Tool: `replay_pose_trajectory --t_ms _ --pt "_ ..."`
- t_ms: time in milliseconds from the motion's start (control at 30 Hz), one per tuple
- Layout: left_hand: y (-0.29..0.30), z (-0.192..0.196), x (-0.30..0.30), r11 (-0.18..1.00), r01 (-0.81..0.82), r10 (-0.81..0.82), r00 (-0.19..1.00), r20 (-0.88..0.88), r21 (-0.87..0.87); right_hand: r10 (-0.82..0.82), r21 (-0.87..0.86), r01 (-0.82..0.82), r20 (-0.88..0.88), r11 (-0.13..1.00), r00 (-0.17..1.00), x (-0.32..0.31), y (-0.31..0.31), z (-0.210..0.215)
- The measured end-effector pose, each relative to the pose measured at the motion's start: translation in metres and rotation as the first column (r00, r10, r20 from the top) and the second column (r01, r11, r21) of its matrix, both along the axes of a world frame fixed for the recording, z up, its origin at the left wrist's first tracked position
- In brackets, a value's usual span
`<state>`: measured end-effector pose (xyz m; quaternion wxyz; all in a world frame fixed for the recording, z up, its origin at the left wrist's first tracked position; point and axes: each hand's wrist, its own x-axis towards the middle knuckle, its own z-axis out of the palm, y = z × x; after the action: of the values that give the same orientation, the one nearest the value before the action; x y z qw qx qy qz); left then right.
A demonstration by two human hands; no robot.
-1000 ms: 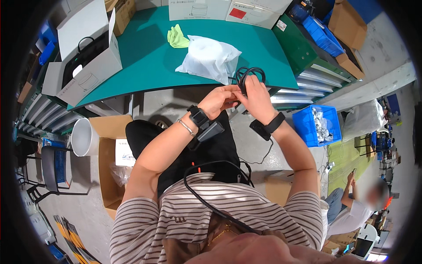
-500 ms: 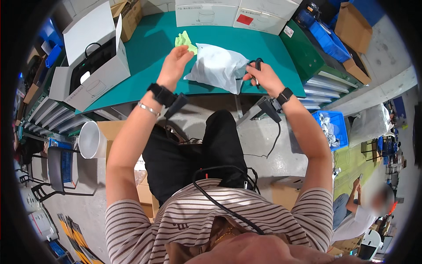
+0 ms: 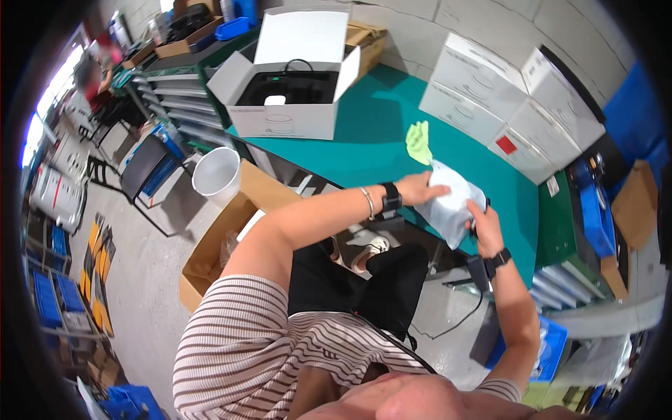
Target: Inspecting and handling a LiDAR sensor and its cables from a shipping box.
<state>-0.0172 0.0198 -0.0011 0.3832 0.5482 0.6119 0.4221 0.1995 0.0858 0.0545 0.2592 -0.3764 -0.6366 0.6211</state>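
A white plastic bag (image 3: 448, 213) with something bulky inside lies at the front edge of the green-topped table (image 3: 381, 115). My left hand (image 3: 422, 188) grips the bag's left side, thumb on top. At its right side my right hand (image 3: 484, 225) is closed round a black cable (image 3: 473, 225), mostly hidden by the fingers, and touches the bag. Just beyond the bag lies a crumpled yellow-green cloth (image 3: 418, 142). What the bag contains does not show clearly.
An open white box (image 3: 301, 122) with a black insert stands at the table's far left. Stacked white boxes (image 3: 476, 91) line the back right. A brown carton (image 3: 210, 259) and a white bucket (image 3: 216, 175) are left of my legs; a blue crate (image 3: 553, 350) is at lower right.
My view has swung left. My left hand has come from beside the cloth onto the bag. My right hand has moved in against the bag, still holding the cable.
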Motion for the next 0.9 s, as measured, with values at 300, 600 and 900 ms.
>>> replay_pose_trajectory --t_ms 300,600,900 --pt "-0.040 0.015 0.033 0.981 -0.150 0.082 0.897 0.435 0.126 -0.068 0.087 0.087 -0.199 0.992 0.978 -0.006 -0.039 0.031" --pt "-0.066 0.014 0.082 0.931 -0.250 -0.182 0.314 0.932 0.267 0.073 0.568 -0.108 0.083 0.816 0.994 -0.047 -0.059 0.085" --pt "-0.102 0.099 0.037 0.933 -0.114 -0.301 0.275 0.913 0.342 0.047 0.400 0.014 -0.144 0.917 0.988 -0.082 -0.076 0.188"
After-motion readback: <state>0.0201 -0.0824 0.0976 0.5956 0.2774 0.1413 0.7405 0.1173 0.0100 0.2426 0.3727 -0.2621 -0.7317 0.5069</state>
